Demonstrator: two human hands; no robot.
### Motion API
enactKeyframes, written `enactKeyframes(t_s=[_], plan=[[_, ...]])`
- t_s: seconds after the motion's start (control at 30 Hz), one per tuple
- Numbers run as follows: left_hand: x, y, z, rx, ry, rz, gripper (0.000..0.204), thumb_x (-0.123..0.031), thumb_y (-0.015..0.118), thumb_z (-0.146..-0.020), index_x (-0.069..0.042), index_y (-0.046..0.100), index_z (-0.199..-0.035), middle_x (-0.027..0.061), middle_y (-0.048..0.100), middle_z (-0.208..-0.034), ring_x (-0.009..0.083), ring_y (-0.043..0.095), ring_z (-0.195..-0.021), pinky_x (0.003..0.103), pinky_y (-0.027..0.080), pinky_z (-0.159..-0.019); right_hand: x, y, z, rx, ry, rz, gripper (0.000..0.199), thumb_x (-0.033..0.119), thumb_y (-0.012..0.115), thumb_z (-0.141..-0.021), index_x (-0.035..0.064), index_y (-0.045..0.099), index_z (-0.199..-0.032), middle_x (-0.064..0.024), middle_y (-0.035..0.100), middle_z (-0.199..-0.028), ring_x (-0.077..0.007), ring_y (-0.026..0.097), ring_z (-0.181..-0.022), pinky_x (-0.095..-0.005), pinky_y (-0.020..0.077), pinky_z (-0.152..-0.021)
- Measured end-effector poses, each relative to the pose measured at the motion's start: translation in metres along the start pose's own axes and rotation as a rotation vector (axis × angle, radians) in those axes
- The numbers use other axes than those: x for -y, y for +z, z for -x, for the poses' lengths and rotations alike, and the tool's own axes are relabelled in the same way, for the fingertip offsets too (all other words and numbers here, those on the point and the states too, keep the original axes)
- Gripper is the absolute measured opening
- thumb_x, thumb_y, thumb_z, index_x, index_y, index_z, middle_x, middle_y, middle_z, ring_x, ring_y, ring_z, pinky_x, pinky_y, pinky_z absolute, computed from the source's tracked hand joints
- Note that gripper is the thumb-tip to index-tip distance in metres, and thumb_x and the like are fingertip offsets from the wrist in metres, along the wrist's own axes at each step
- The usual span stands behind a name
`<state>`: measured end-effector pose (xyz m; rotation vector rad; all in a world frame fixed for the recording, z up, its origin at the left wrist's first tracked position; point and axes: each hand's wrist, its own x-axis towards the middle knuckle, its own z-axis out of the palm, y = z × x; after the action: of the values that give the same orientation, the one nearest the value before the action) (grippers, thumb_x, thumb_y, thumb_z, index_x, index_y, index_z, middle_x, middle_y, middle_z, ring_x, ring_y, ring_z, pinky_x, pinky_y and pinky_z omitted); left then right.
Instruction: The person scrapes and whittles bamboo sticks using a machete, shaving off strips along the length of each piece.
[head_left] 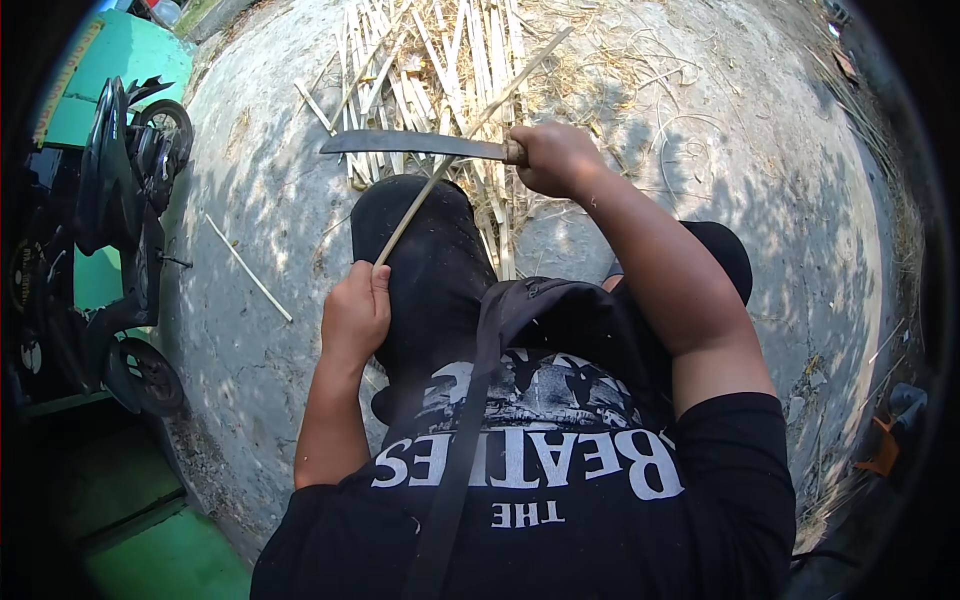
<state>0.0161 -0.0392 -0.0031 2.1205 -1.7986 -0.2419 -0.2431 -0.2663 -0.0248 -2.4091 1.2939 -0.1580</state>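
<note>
My right hand (556,160) is closed round the wooden handle of a machete (410,143), its long dark blade pointing left. A thin, pale bamboo strip (418,203) slants from my left hand (356,308) up and to the right, past the far side of the blade. The fingers of my left hand are wrapped round the strip's near end, beside my left knee. Blade and strip cross just beyond that knee; whether the edge bites into the strip I cannot tell.
Many split bamboo strips (486,60) and shavings lie heaped on the concrete ground (250,180) ahead. A single strip (248,268) lies to the left. A black motorbike (120,200) stands at far left by green panels. An orange object (880,448) sits at far right.
</note>
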Motion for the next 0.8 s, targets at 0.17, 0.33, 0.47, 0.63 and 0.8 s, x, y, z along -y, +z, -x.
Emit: enactKeyframes(t_s=[0.17,0.33,0.47,0.63,0.8], plan=[[-0.001,-0.001,-0.002,-0.001,-0.005,-0.044,0.034,-0.030,0.054,-0.106,-0.003,0.053,-0.085,0.0259,0.061,-0.069,0.0511,0.061,-0.068,0.057,0.046,-0.058,-0.017,0.002,-0.006,-0.054,0.050,-0.071,0.016,0.021,0.061,-0.091,0.0096,0.068,-0.099,-0.0177,0.072,-0.095,-0.0382,0.070,-0.094,-0.0504,0.0552,-0.083],[0.001,0.000,0.000,0.009,-0.036,-0.060,0.034,-0.030,0.055,-0.106,-0.003,0.053,-0.085,0.0260,0.061,-0.070,0.0508,0.061,-0.069,0.057,0.046,-0.059,0.017,0.005,0.004,-0.042,-0.180,0.043,0.017,0.020,0.064,-0.085,0.0082,0.068,-0.098,-0.0178,0.072,-0.089,-0.0376,0.071,-0.091,-0.0492,0.0567,-0.080],[0.001,0.000,0.001,0.001,0.016,0.014,0.035,-0.031,0.054,-0.106,-0.003,0.052,-0.084,0.0259,0.061,-0.070,0.0507,0.061,-0.069,0.057,0.046,-0.059,-0.022,0.005,-0.011,-0.083,0.049,-0.098,0.018,0.019,0.063,-0.085,0.0089,0.069,-0.099,-0.0171,0.073,-0.091,-0.0359,0.072,-0.093,-0.0489,0.0566,-0.083],[-0.005,-0.005,-0.001,0.018,-0.023,-0.061,0.035,-0.031,0.054,-0.106,-0.003,0.052,-0.085,0.0259,0.062,-0.070,0.0509,0.062,-0.070,0.057,0.046,-0.059,-0.029,0.004,-0.011,-0.045,0.174,-0.063,0.021,0.019,0.063,-0.087,0.0099,0.069,-0.104,-0.0181,0.073,-0.098,-0.0354,0.071,-0.099,-0.0482,0.0565,-0.087],[0.000,-0.002,-0.002,0.026,-0.016,-0.014,0.035,-0.032,0.054,-0.106,-0.003,0.052,-0.085,0.0260,0.062,-0.071,0.0514,0.061,-0.071,0.057,0.046,-0.060,0.008,0.003,0.005,-0.091,-0.056,-0.049,0.015,0.021,0.067,-0.084,0.0099,0.066,-0.094,-0.0186,0.070,-0.086,-0.0413,0.069,-0.086,-0.0518,0.0548,-0.077]])
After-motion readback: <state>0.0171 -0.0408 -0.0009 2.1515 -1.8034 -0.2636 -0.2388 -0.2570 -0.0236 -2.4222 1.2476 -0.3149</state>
